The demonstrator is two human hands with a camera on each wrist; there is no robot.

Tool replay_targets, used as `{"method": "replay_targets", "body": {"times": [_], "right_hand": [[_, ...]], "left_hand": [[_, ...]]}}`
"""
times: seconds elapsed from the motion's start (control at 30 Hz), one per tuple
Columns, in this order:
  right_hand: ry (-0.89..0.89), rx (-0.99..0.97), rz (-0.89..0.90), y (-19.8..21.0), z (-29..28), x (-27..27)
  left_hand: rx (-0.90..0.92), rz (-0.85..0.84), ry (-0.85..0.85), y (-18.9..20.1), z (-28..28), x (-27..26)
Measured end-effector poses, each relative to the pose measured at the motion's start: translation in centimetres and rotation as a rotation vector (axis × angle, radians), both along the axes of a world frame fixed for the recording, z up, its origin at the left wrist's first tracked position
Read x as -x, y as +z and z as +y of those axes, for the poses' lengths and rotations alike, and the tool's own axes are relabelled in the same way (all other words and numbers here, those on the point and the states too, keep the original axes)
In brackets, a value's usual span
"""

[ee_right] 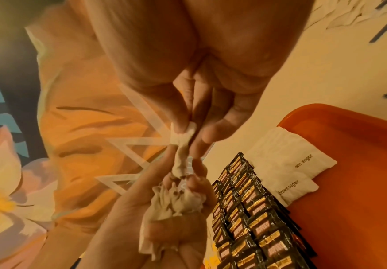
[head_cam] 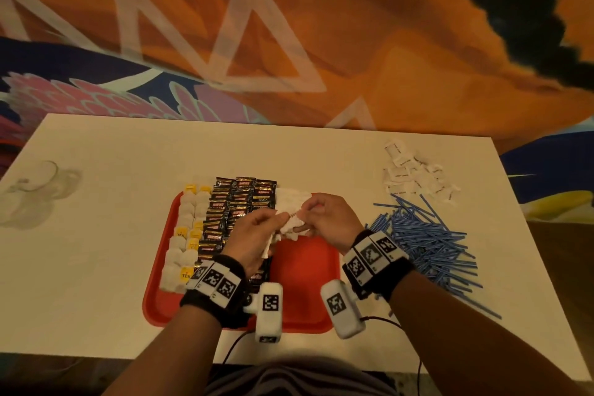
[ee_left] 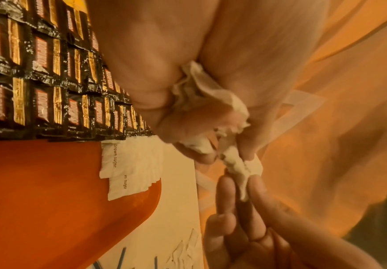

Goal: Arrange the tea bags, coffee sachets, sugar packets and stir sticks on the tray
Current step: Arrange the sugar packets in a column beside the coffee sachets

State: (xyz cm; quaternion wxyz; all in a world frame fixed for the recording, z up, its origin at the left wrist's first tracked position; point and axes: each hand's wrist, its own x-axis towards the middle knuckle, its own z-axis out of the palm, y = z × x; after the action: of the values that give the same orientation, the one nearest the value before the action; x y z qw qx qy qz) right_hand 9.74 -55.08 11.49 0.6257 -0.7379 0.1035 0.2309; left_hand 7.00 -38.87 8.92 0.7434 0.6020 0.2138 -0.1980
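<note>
Sugar packets (head_cam: 291, 222) are the step in hand: the left hand (head_cam: 254, 235) clutches a bunch above the red tray (head_cam: 305, 270), and the right hand (head_cam: 328, 222) pinches one out of it. Next, I judge, it joins the laid sugar row (ee_right: 287, 163) beside the coffee sachets (head_cam: 238, 209); stir sticks (head_cam: 424, 238) wait on the table (head_cam: 112, 235).

I read this as a café or hotel refreshment corner: in front of me a white table (head_cam: 128, 235) carries a red serving tray (head_cam: 305, 267) stocked with coffee sachets (head_cam: 238, 202), and a painted mural wall (head_cam: 353, 26) stands beyond.
</note>
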Motion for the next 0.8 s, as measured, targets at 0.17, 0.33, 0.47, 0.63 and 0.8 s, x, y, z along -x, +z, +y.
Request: {"method": "replay_targets", "body": {"times": [0.17, 0.33, 0.47, 0.63, 0.8], "right_hand": [[0.012, 0.129, -0.026, -0.4, -0.6, 0.4], [-0.022, -0.084, 0.108, -0.3, -0.8, 0.6], [-0.136, -0.269, 0.193, -0.3, -0.9, 0.7], [-0.122, -0.289, 0.163, -0.5, -1.3, 1.2], [-0.063, -0.134, -0.004, -1.4, -1.6, 1.3]], "left_hand": [[-0.041, -0.113, 0.096, 0.2, -0.4, 0.1], [-0.218, -0.200, -0.049, 0.0, -0.2, 0.2], [-0.234, -0.232, -0.059, 0.1, -0.1, 0.2], [-0.216, -0.251, -0.047, 0.1, -0.1, 0.2], [-0.147, -0.231, 0.001, -0.1, -0.2, 0.3]]}}
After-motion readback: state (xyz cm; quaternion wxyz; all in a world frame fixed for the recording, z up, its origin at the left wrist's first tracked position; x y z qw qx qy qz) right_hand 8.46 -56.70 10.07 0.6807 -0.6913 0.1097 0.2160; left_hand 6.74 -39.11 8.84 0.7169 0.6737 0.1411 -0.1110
